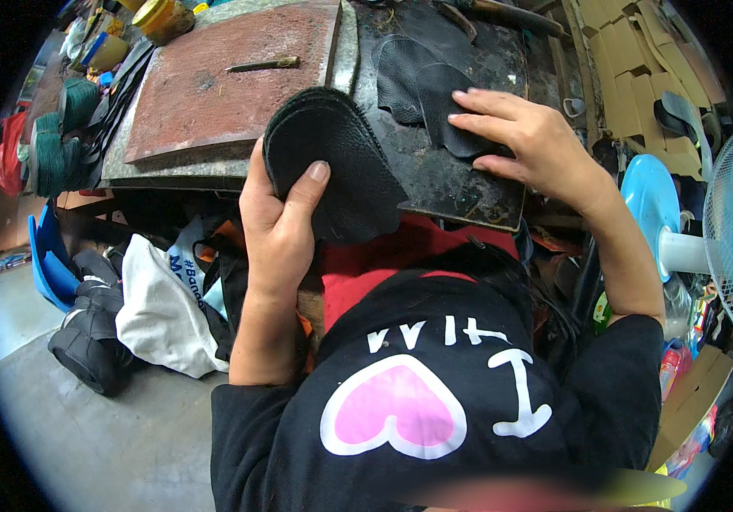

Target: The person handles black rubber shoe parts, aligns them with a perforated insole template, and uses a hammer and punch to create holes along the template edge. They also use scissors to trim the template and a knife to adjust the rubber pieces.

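A stack of rounded black leather pieces (341, 171) is gripped in my left hand (279, 218), with the thumb pressed on the top piece and the fingers behind. Their grained faces show, and several edges fan out along the curved top. Over the dark work surface, my right hand (533, 141) has its fingers stretched out and apart. Its fingertips touch the edge of a black leather piece (447, 102) lying flat. That piece partly overlaps another black leather piece (396, 77) to its left.
Left of the dark surface (494, 183) lies a reddish-brown board (213, 111) with a thin pointed tool (264, 64) on it. Spools of green cord (51, 158) are at far left. A fan (682, 247) stands at right, near cardboard (639, 94). A white cloth bag (166, 307) is at lower left.
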### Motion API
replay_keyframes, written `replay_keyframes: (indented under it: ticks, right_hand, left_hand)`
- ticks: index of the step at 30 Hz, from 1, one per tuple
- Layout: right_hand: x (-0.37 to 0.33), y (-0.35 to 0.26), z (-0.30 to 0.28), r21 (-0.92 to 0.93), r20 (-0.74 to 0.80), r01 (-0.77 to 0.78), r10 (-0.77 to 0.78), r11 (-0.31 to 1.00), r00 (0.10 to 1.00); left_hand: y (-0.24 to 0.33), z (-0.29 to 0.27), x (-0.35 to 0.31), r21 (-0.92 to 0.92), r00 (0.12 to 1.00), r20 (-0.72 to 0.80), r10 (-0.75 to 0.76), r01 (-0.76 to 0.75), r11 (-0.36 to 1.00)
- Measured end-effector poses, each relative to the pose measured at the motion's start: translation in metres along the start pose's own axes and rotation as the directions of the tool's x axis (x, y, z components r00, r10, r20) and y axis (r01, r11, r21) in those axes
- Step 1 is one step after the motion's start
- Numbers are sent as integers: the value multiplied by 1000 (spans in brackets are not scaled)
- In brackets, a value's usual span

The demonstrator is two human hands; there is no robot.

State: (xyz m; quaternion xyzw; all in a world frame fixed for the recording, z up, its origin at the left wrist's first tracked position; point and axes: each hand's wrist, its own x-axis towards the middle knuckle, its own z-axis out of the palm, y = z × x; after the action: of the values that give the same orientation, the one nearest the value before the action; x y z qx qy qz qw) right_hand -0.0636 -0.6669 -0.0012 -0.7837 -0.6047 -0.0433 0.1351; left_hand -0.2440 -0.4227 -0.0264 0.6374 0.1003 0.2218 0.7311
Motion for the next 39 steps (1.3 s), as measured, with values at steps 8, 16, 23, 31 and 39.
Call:
replay_keyframes:
  ticks: [8,16,23,31,39]
  right_hand:
    - [-3,39,-28,627,-163,-259,448,735,879]
    - [43,-3,-34,34,-285,34,-23,999,958]
    - [28,41,-53,229,-646,-285,364,931,671]
    - [-15,23,-35,116,260,-13,-18,993,965]
    - [-22,30,-37,473,-26,-286,337,833,941]
  left_hand:
    - [-17,-8,33,-50,999,-19,42,-42,998]
    - [-17,-9,36,-214,1000,-1,-7,7,977]
    - [-15,-9,38,-282,999,32,-26,34,959]
    - [-15,-12,39,-300,998,37,-50,58,952]
    - [-15,-12,40,-323,997,71,-36,57,945]
